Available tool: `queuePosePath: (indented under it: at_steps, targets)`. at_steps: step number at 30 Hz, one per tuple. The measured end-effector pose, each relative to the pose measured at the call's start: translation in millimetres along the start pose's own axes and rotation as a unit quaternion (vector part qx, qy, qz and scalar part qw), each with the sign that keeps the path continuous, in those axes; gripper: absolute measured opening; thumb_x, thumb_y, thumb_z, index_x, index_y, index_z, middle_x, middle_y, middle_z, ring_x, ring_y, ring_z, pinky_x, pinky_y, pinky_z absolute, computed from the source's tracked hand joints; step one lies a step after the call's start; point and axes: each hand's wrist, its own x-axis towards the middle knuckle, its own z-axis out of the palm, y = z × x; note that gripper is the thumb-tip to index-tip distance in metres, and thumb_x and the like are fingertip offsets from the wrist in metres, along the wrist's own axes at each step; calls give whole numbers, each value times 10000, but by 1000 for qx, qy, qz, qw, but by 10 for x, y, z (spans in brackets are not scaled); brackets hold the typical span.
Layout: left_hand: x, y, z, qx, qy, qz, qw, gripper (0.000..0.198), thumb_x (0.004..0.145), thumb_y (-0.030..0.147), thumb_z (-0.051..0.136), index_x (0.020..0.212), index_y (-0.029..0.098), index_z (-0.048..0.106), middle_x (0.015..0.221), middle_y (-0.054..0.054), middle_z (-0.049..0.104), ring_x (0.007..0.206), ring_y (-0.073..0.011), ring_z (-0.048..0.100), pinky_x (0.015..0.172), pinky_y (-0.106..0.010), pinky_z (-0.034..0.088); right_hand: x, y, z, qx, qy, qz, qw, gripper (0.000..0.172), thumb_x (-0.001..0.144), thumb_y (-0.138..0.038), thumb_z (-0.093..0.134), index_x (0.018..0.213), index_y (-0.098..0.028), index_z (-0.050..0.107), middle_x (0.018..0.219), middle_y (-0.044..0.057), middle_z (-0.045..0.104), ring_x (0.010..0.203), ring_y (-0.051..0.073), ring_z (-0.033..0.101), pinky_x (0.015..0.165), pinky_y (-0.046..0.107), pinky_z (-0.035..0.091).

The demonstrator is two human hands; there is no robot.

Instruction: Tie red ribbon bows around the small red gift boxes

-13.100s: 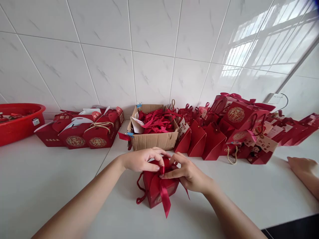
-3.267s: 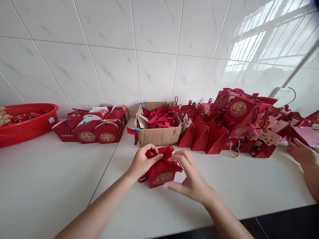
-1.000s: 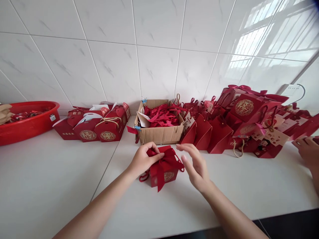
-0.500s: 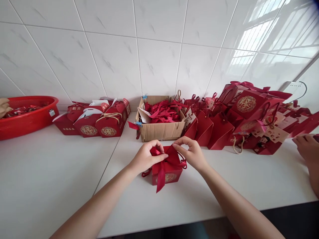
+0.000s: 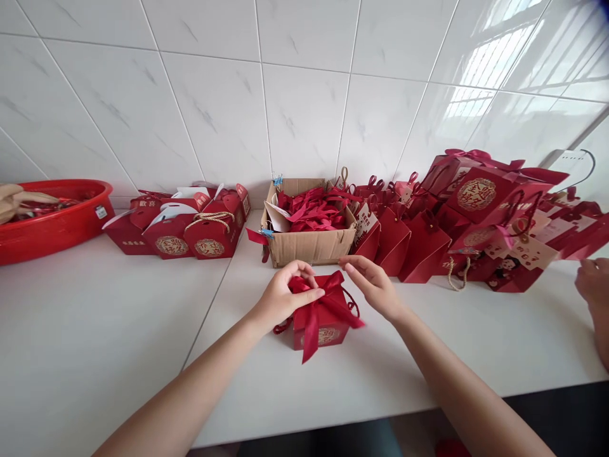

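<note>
While the ribbon bow (image 5: 334,289) is pinched by the left hand (image 5: 284,296) — right hand (image 5: 377,287) open beside it — it could be tugged loose.

Single head-worn camera, forward and down over white tiled counter (image 5: 95,330), facing white marbled tile wall (image 5: 214,95). Close range: left hand (image 5: 280,297), right hand (image 5: 375,287) mid-frame.

1 held box (image 5: 333,333) — 1 carton (image 5: 314,246)

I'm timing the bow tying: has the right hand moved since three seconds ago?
Yes. The right hand has moved away from the person, toward the cardboard box; its fingertips now reach the bow on the gift box.
</note>
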Motion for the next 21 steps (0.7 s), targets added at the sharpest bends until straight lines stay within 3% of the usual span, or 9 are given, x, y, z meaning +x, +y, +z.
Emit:
queuePosePath:
  at_steps: [2, 4, 5, 7, 10, 14, 16, 18, 21]
  targets:
    - [15, -45, 10, -92, 39, -21, 995, 307, 699, 344, 739, 898, 205, 551, 832, 7, 619, 702, -127, 586, 637, -220, 447, -95, 64, -127, 38, -134, -24, 990, 657, 793, -561, 594, 1347, -250, 427, 1406, 111, 437, 1276, 257, 435, 1037, 414, 379]
    - [31, -86, 30, -196, 69, -40, 977, 304, 752, 415, 683, 922, 204, 545, 862, -3, 619, 677, -122, 587, 630, -228, 454, -203, 134, -184, 40, -246, -41, 968, 1077, 621, -542, 764, 1477, -308, 154, 1536, 103, 208, 1391, 291, 257, 1104, 458, 283]
    - [35, -102, 46, -245, 79, -46, 965, 307, 775, 447, 650, 927, 202, 545, 869, -7, 617, 673, -123, 587, 632, -234, 459, -259, 165, -173, 25, -269, -40, 962, 1221, 561, -496, 818, 1489, -322, 43, 1554, 104, 142, 1414, 302, 190, 1120, 482, 236]
    - [33, -124, 91, -330, 85, -59, 938, 326, 789, 483, 616, 926, 195, 550, 868, -13, 605, 673, -127, 582, 640, -246, 468, -372, 210, -82, 2, -260, -29, 965, 1336, 529, -399, 860, 1482, -324, -74, 1558, 116, 106, 1429, 311, 124, 1126, 514, 188]
    - [20, -170, 170, -383, 67, -79, 918, 343, 775, 504, 620, 903, 191, 562, 857, -14, 586, 692, -134, 571, 655, -252, 470, -567, 253, 104, 31, -184, -16, 982, 1275, 607, -305, 825, 1479, -299, -106, 1522, 147, 212, 1387, 303, 263, 1101, 508, 262]
    - [34, -319, 222, -266, 86, -63, 958, 329, 811, 526, 554, 847, 200, 570, 898, -23, 580, 832, -165, 554, 695, -249, 436, -905, 321, 86, 24, -65, 12, 998, 1209, 603, -273, 824, 1489, -279, 2, 1465, 148, 325, 1328, 299, 370, 1064, 473, 351]
    - [55, -411, 222, -154, 116, -37, 980, 312, 822, 512, 539, 798, 202, 561, 902, -23, 577, 940, -182, 524, 762, -250, 409, -1031, 294, -113, -3, 10, -6, 1000, 1163, 602, -318, 825, 1485, -289, 67, 1436, 137, 372, 1306, 302, 404, 1048, 470, 380]
    - [73, -483, 223, -65, 109, -39, 991, 309, 833, 514, 513, 784, 211, 546, 893, -15, 577, 951, -189, 506, 806, -269, 384, -1031, 135, -443, -45, 113, -42, 992, 1111, 624, -370, 806, 1479, -295, 101, 1409, 127, 410, 1287, 306, 428, 1029, 482, 405]
    - [76, -526, 241, 17, 88, -69, 994, 303, 825, 522, 492, 778, 223, 517, 860, -6, 576, 873, -193, 494, 761, -282, 375, -706, -374, -1113, -151, 279, -111, 942, 1025, 619, -427, 796, 1447, -250, 216, 1406, 125, 410, 1299, 320, 406, 1035, 485, 409]
